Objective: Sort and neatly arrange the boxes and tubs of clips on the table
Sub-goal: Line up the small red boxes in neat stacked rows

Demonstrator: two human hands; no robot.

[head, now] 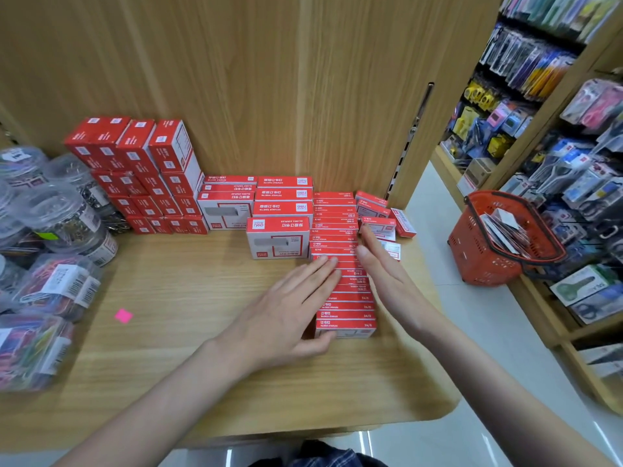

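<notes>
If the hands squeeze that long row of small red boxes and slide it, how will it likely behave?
The row of small boxes is many separate pieces, so it would probably buckle or fan rather than move as one. The left hand and right hand lie flat on either side, which likely keeps it straight. The wooden table looks smooth, so it should slide easily.

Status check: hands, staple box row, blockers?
Left hand and right hand open, flat against row of small red boxes. Loose boxes beside row's far right.
</notes>
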